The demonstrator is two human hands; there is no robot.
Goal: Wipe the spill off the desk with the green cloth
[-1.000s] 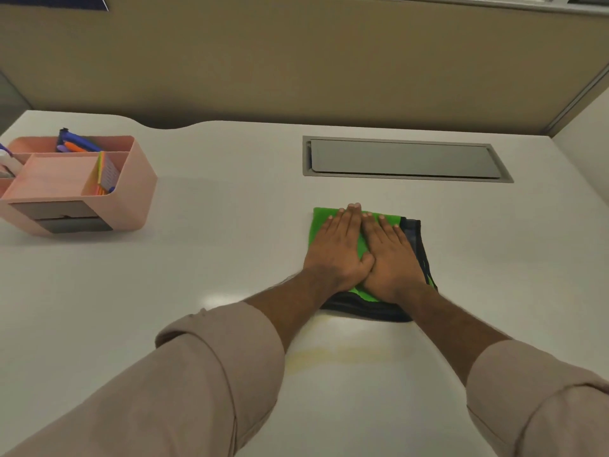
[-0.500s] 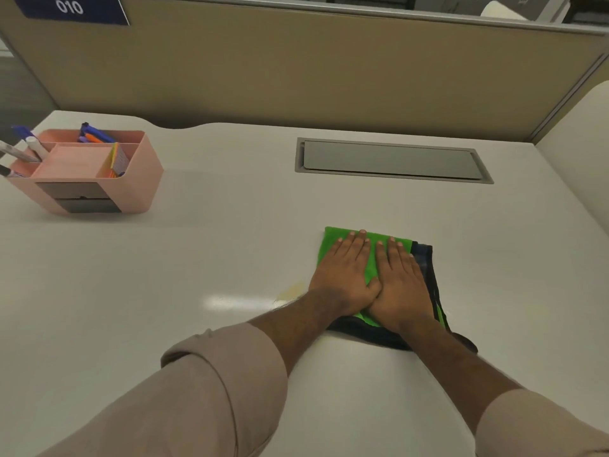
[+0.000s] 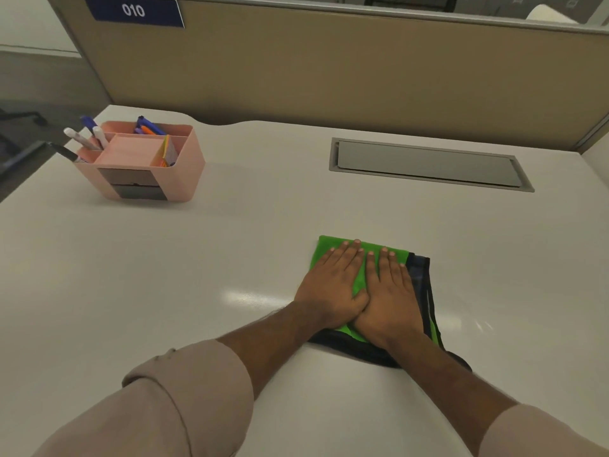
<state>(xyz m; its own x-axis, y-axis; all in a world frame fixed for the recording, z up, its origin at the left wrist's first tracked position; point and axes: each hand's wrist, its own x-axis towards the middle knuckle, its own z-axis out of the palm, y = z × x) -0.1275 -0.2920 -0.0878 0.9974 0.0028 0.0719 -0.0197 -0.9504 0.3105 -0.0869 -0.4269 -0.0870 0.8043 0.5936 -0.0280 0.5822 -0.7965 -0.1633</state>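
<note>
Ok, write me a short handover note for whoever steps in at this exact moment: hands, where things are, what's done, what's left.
Left hand: flat, palm down on the green cloth, fingers spread, gripping nothing.
Right hand: flat beside it, thumbs overlapping, also pressing the cloth.
The cloth lies folded on the desk, near the front, right of centre, its dark border showing at the right and near edges.
The pink organiser with pens sits far left; the grey cable hatch is behind the cloth.
Done: no spill visible on the bare desk.
Left: lift the cloth and check underneath; wipe again if wet.
</note>
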